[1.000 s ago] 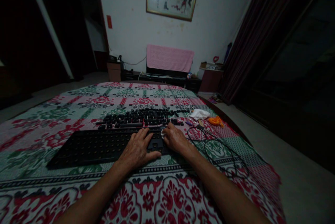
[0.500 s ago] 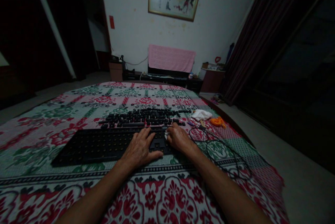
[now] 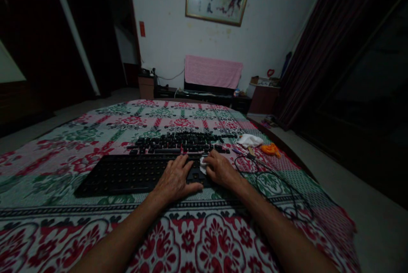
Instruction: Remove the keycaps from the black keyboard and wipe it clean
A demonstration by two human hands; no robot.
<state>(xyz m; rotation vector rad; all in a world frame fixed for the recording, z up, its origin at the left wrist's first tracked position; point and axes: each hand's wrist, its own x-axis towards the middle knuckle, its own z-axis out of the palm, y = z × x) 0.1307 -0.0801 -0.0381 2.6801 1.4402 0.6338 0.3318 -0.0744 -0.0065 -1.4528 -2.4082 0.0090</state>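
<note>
A black keyboard (image 3: 127,174) with its keycaps off lies on the patterned bedspread (image 3: 188,226). Over its right half rests my left hand (image 3: 175,178), flat with fingers and thumb spread. My right hand (image 3: 219,169) is closed on a crumpled white tissue (image 3: 203,165) and presses it against the keyboard's right end. Loose black keycaps (image 3: 188,140) are strewn just behind the keyboard. The part of the keyboard under both hands is hidden.
Right of the keycaps lie a white cloth (image 3: 250,140), an orange item (image 3: 270,149) and some thin tools (image 3: 251,154). A black cable (image 3: 287,183) loops over the bedspread at the right. A pink cloth (image 3: 213,72) covers something at the far wall.
The whole view has shifted slightly to the right. My right hand stays at the keyboard's right end, and more of the white tissue shows. My left hand stays flat on the keyboard.
</note>
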